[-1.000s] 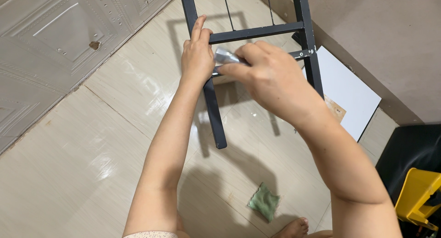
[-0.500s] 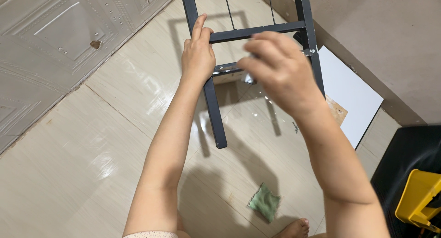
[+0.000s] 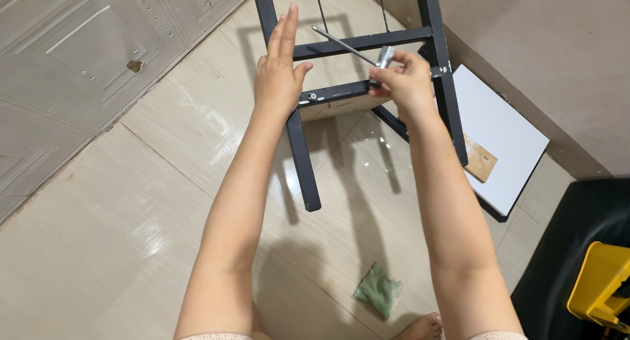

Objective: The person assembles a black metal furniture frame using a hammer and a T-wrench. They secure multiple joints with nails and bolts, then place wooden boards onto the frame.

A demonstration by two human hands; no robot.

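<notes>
Both forearms extended toward 12 o'clock. Left hand (image 3: 279, 74) flat — fingers straight, pointing 12, thumb out toward 2. Right hand (image 3: 405, 84) curled into a closed grip.

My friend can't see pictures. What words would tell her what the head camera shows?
A person's right hand holds a slim silver metal tool against a black metal frame, while the left hand presses flat on it, fingers straight. The frame stands on a shiny tiled floor, with a small green pouch lying below.

Both forearms bare; pale lace-edged cloth at bottom edge near elbows; bare foot (image 3: 420, 327) below; hands unadorned.
</notes>
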